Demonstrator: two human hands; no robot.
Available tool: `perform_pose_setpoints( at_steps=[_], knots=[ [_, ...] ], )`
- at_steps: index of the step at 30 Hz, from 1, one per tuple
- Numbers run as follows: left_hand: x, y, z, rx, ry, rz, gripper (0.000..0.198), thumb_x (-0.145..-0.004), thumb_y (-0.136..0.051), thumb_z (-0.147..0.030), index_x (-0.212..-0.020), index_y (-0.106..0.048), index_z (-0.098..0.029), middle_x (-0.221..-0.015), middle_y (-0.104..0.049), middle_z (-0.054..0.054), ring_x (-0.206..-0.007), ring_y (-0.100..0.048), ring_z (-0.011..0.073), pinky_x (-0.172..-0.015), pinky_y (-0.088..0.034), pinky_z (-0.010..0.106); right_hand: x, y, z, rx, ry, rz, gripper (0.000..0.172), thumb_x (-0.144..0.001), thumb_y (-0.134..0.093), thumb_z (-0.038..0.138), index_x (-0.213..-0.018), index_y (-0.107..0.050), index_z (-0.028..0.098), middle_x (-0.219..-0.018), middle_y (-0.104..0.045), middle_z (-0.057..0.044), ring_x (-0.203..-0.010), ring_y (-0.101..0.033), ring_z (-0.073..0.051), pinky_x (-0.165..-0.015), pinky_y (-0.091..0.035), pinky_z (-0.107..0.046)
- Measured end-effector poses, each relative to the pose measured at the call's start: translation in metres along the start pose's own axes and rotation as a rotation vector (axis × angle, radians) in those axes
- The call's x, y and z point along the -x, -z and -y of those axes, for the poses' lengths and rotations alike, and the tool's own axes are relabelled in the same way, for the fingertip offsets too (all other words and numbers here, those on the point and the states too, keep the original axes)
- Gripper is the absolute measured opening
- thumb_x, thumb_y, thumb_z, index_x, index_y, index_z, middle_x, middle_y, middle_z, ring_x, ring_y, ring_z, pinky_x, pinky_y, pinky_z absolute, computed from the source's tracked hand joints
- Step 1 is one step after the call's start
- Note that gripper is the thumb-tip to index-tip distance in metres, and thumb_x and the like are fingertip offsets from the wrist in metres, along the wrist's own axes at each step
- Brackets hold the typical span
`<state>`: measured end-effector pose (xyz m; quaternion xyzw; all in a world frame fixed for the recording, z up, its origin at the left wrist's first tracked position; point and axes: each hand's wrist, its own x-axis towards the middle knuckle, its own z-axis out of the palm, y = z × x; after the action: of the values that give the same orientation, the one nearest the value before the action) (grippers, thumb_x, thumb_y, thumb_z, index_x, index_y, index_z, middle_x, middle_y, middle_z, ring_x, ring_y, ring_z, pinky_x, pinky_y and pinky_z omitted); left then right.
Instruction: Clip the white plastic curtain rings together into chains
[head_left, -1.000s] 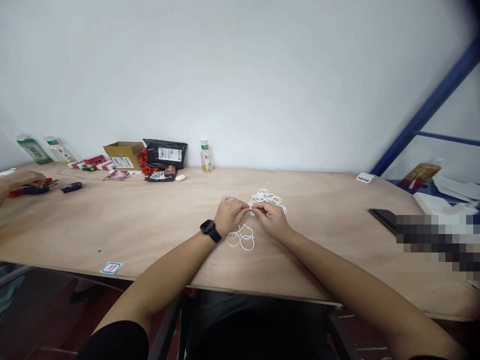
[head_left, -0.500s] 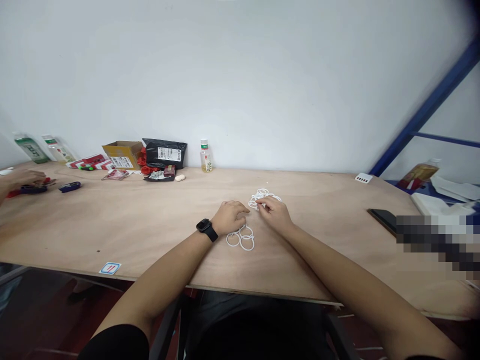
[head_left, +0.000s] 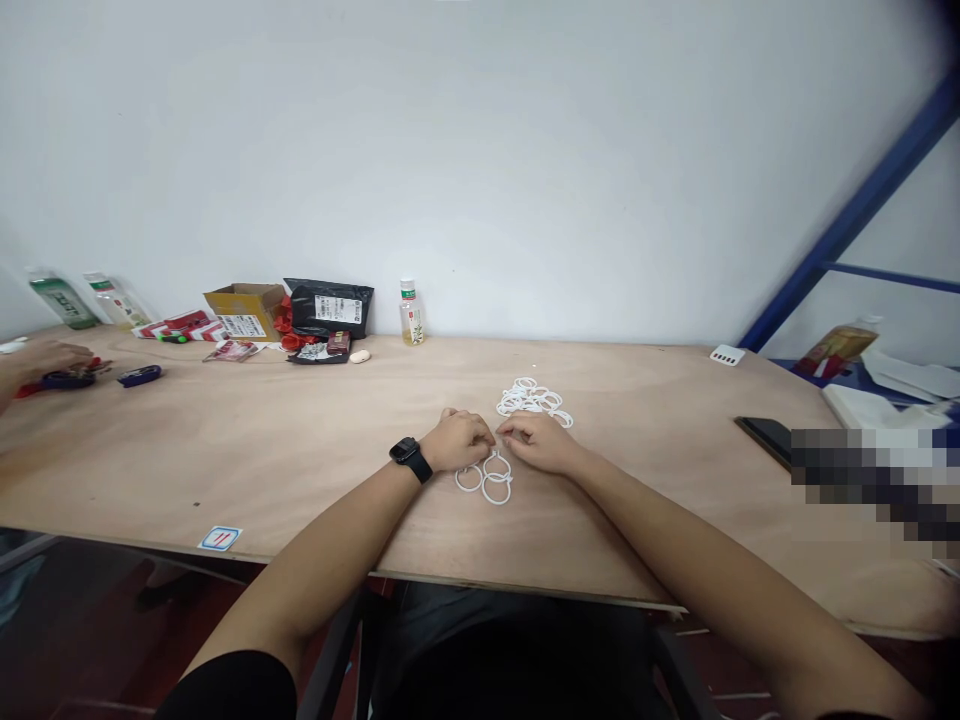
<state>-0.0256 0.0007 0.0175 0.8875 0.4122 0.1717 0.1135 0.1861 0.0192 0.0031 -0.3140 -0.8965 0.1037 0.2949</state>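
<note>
At the far left edge another person's hand point(head_left: 39, 358) rests on the worktop point(head_left: 225, 440) beside some small dark things. Behind it, by the wall, you see two bottles point(head_left: 75, 298), then a box point(head_left: 246, 308), a black bag point(head_left: 330, 305) and a small bottle point(head_left: 409, 312).

Near the middle is your left hand point(head_left: 457, 440), with a black watch point(head_left: 407, 455) on the wrist. It lies low on the worktop, its fingers curled toward your right hand point(head_left: 538, 442). The tips of both hands almost meet. Whether they pinch a ring between them I cannot tell, the spot is too small.

A few joined white rings point(head_left: 486, 480) lie flat just in front of the two hands, close to your body. A loose pile of rings point(head_left: 534, 398) lies just behind your right hand, toward the wall.

Farther right, a white block point(head_left: 728, 354) sits near the wall and a dark phone point(head_left: 765, 436) lies near the worktop's right end.
</note>
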Motion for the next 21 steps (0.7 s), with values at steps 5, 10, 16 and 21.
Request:
perform_pose_setpoints(
  at_steps=[5,10,16,21],
  knots=[
    [0.002,0.0059,-0.0052,-0.007,0.02,0.053,0.027,-0.081,-0.06,-0.046,-0.077,-0.07,-0.021,-0.1,-0.069,0.002,-0.098,-0.059,0.021,-0.093,-0.03,0.037,0.0023,0.0003,-0.0011,-0.042,0.029,0.172,0.027,-0.077,-0.061,0.016,-0.102,-0.07,0.022,-0.094,-0.069,-0.004,-0.086,-0.063,-0.019,-0.077,-0.047,-0.029],
    [0.0032,0.0022,-0.0051,-0.013,0.032,0.059,0.049,-0.064,-0.068,-0.067,-0.083,-0.066,-0.021,-0.106,-0.064,0.004,-0.103,-0.055,0.025,-0.094,-0.03,0.038,0.0016,0.0027,0.001,-0.043,-0.002,0.188,0.024,-0.08,-0.061,0.02,-0.102,-0.069,0.022,-0.084,-0.069,-0.002,-0.078,-0.063,-0.017,-0.074,-0.047,-0.028],
    [0.0015,-0.0012,-0.0005,-0.005,0.059,0.024,0.058,-0.058,-0.072,-0.068,-0.088,-0.058,-0.02,-0.097,-0.064,0.004,-0.096,-0.056,0.0241,-0.088,-0.032,0.036,0.0007,0.0001,0.0071,-0.026,0.037,0.165,0.013,-0.081,-0.06,0.02,-0.089,-0.07,0.021,-0.082,-0.07,-0.002,-0.077,-0.062,-0.016,-0.071,-0.046,-0.027],
    [0.0019,-0.0005,0.0009,0.013,0.067,0.019,0.06,-0.058,-0.075,-0.062,-0.096,-0.057,-0.02,-0.102,-0.064,0.005,-0.1,-0.057,0.0247,-0.091,-0.032,0.037,0.0011,-0.0063,0.0061,0.05,0.017,0.183,0.019,-0.074,-0.061,0.014,-0.088,-0.071,0.022,-0.084,-0.07,-0.003,-0.077,-0.063,-0.017,-0.07,-0.046,-0.026]
  ],
)
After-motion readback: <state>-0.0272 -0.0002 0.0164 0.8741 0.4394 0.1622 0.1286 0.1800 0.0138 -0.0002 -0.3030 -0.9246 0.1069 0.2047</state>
